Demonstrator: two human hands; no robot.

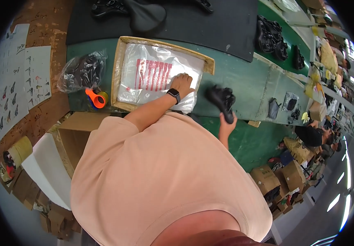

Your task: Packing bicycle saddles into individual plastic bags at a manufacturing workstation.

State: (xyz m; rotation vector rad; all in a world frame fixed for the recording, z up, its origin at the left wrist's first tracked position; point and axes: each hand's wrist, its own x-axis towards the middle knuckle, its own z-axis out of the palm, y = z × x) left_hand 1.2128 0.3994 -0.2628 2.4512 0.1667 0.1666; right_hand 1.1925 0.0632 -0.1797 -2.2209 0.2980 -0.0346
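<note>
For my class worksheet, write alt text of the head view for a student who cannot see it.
A person's right hand grips a black saddle by its narrow end, right of an open cardboard box; the left hand rests on red-printed clear plastic inside the box. An orange tape dispenser sits left of the box.

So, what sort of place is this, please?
It looks like a factory or workshop, probably handling bicycle saddles: I see a long green workbench, a smooth black saddle and an open brown cardboard box holding clear plastic.
</note>
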